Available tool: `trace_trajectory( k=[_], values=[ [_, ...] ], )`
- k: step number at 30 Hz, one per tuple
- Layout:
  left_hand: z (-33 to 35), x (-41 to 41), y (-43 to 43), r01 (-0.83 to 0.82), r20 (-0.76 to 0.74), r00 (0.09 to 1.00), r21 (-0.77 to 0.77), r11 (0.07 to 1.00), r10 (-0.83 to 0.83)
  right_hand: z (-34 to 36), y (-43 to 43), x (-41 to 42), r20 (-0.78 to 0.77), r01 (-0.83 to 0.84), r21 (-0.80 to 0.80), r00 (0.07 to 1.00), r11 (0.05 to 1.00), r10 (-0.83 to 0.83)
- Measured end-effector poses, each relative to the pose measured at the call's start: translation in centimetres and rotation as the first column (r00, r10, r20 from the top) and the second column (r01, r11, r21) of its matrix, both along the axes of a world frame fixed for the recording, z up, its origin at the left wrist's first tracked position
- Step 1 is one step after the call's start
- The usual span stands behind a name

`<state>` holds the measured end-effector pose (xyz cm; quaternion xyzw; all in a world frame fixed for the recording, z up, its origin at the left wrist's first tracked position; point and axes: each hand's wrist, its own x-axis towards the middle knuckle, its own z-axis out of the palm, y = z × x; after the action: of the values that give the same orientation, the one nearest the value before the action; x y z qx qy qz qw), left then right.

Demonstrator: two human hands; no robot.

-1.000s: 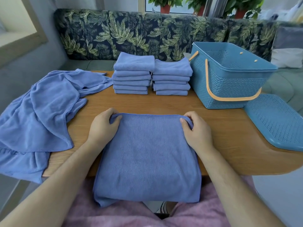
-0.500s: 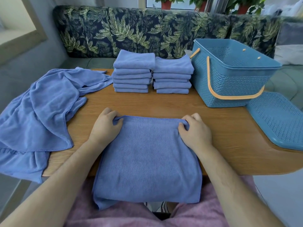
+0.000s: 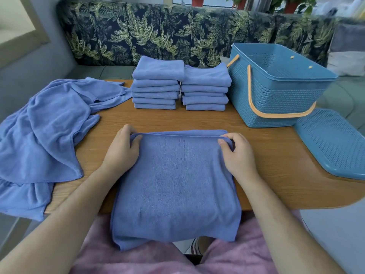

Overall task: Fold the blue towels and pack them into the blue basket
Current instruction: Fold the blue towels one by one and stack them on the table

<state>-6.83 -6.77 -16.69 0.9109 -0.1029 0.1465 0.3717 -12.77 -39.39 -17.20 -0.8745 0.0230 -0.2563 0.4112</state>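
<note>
A blue towel (image 3: 175, 184) lies doubled on the wooden table (image 3: 272, 155) in front of me, its near end hanging over the edge onto my lap. My left hand (image 3: 121, 150) pinches its far left corner, and my right hand (image 3: 237, 155) pinches the far right corner. Two stacks of folded blue towels (image 3: 158, 84) (image 3: 205, 88) stand side by side at the back of the table. The blue basket (image 3: 276, 91) with an orange handle stands open at the back right, nothing visible inside.
A heap of unfolded blue towels (image 3: 45, 131) spills over the table's left side. The basket's blue perforated lid (image 3: 333, 141) lies at the right edge. A leaf-patterned sofa (image 3: 158, 32) runs behind the table.
Both hands stayed on the towel's far corners. The top layer's far edge now lies just short of the far edge of the layer beneath.
</note>
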Motion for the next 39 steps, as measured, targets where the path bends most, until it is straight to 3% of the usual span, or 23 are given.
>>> trace_trajectory(
  k=[4, 8, 23, 28, 30, 35, 39],
  values=[
    [0.6, -0.1, 0.6, -0.107, -0.131, 0.988, -0.232, 0.967, 0.078, 0.1, -0.2, 0.0, -0.006, 0.024, 0.094, 1.0, 0.995, -0.023],
    [0.9, 0.0, 1.3, -0.135, -0.21, 0.977, -0.435, 0.89, 0.046, 0.3, 0.0, -0.3, -0.036, 0.04, 0.168, 0.999, 0.985, -0.034],
    [1.4, -0.1, 1.4, -0.16, -0.269, 0.963, -0.663, 0.732, -0.033, 0.6, -0.8, 0.2, -0.095, 0.016, 0.427, 0.995, 0.904, 0.027],
    [1.5, -0.6, 1.8, -0.167, -0.272, 0.962, -0.661, 0.731, -0.026, 0.9, -0.9, -0.1, -0.182, 0.014, 0.408, 0.981, 0.913, 0.066],
    [1.9, -0.8, 1.8, -0.134, -0.262, 0.964, -0.613, 0.778, -0.041, 2.0, -1.0, -0.4, -0.211, 0.004, 0.447, 0.972, 0.894, 0.102],
    [6.5, 0.4, 2.0, -0.075, -0.153, 0.988, -0.259, 0.963, 0.036, 7.2, -1.7, 0.6, -0.193, -0.044, 0.413, 0.972, 0.91, 0.135],
    [12.6, 2.3, 1.6, -0.094, -0.061, 0.994, -0.133, 0.987, 0.087, 12.9, -2.1, 2.9, -0.178, -0.064, 0.394, 0.973, 0.917, 0.145]
  ],
)
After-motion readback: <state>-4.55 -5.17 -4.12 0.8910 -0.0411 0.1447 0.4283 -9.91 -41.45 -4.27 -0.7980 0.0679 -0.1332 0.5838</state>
